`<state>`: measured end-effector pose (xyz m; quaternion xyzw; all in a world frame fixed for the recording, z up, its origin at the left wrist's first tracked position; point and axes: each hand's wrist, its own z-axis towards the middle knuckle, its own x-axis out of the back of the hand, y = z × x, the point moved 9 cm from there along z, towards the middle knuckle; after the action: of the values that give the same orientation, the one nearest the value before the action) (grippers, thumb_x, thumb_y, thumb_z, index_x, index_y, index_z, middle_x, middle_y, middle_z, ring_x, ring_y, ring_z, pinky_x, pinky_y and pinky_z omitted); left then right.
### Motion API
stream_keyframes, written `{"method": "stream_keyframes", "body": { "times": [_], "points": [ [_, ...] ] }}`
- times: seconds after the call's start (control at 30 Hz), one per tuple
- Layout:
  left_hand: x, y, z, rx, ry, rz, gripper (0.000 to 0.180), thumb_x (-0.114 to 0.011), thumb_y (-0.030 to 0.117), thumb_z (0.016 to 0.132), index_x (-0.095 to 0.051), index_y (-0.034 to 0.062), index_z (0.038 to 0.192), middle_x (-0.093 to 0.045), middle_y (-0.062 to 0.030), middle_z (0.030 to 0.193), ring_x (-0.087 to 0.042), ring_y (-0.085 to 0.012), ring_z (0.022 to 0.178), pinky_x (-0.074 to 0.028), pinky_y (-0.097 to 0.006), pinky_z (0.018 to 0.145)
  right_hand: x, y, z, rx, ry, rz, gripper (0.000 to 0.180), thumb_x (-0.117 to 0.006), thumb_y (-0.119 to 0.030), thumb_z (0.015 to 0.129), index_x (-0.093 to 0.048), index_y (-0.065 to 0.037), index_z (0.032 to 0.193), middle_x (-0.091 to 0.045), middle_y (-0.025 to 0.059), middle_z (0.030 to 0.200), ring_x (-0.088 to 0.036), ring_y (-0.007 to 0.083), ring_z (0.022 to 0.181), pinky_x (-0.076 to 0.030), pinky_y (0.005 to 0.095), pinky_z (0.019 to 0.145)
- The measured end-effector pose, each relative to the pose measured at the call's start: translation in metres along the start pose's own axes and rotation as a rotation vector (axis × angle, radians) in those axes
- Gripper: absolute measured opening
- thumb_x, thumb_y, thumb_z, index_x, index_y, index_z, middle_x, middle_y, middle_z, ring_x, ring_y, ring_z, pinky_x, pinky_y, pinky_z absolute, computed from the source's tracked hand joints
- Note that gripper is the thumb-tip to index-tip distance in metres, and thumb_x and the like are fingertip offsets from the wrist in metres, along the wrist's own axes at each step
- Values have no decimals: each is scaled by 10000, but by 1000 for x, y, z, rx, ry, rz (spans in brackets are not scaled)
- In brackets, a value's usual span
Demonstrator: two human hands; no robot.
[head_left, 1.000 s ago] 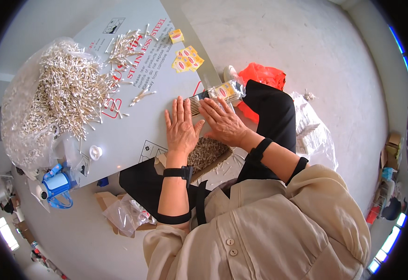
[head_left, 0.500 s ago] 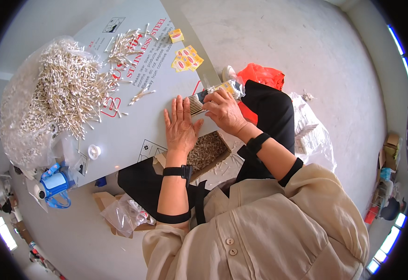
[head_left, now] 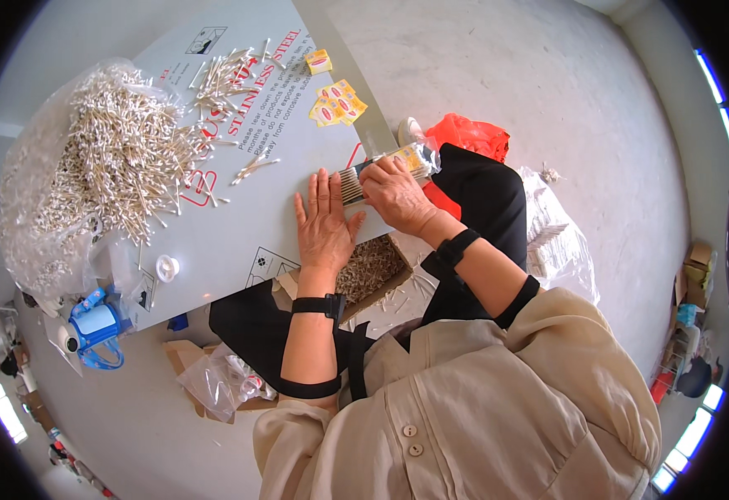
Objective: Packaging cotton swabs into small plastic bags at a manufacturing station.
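My left hand lies flat on the grey tabletop with its fingers stretched out and thumb apart. Beside its fingers, a neat row of cotton swabs sticks out toward it. My right hand is closed over the other part of that row, fingers bent, at the table's right edge. From under this hand a clear plastic packet with a yellow label reaches away to the right. A dark strip shows beside the swabs; my fingers hide how swabs and packet meet.
A large clear bag spills a heap of cotton swabs at left. Yellow cards lie at the far edge. An open carton of swabs sits below my hands. A blue bottle stands near the left corner; a red bag lies beyond my knee.
My right hand has shifted slightly left along the row of swabs, covering more of it. My left hand stays in nearly the same place.
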<state>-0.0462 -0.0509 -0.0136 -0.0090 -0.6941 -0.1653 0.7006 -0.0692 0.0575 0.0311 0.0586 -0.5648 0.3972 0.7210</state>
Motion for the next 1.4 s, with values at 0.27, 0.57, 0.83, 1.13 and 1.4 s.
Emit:
{"method": "stream_keyframes", "body": {
  "times": [0.27, 0.57, 0.83, 1.13, 1.4],
  "points": [
    [2, 1, 0, -15, 13, -19, 792, -499, 505, 951, -189, 89, 1549, -183, -117, 1616, -149, -269, 1500, -97, -515, 1208, -2, 15, 1, -179, 75, 118, 163, -689, -103, 708, -629, -20, 835, -576, 86, 1019, -524, 293, 1019, -448, 436, 884],
    [1, 1, 0, 12, -27, -15, 762, -488, 499, 960, -235, 75, 1541, -201, -119, 1614, -162, -264, 1499, -99, -518, 1205, -5, -8, -3, -29, -50, -133, 523, -613, -230, 864, -509, -42, 1341, -465, 112, 1441, -369, 272, 1387, -241, 484, 1158],
    [5, 2, -1, -26, 12, -39, 733, -428, 513, 983, -251, 68, 1538, -203, -122, 1614, -165, -270, 1498, -94, -517, 1206, -20, -1, -18, -15, -245, -201, 685, -526, -441, 927, -381, -61, 1478, -340, 67, 1564, -206, 201, 1491, -39, 517, 1212],
    [2, 3, 0, -25, -4, 0, 747, -413, 512, 987, -208, 68, 1550, -180, -137, 1618, -139, -281, 1503, -83, -521, 1205, 22, 75, -36, -365, -27, -201, 627, -482, -485, 958, -351, -217, 1509, -237, 106, 1597, -190, 285, 1485, -68, 564, 1187],
    [-1, 18, 5, -34, -27, 2, 756, -406, 512, 989, -178, 69, 1557, -168, -148, 1619, -139, -299, 1502, -97, -525, 1202, -4, 86, -48, -423, -151, 113, 557, -456, -424, 1002, -336, -245, 1515, -214, 115, 1604, -192, 294, 1485, -110, 487, 1208]
  ]
}}
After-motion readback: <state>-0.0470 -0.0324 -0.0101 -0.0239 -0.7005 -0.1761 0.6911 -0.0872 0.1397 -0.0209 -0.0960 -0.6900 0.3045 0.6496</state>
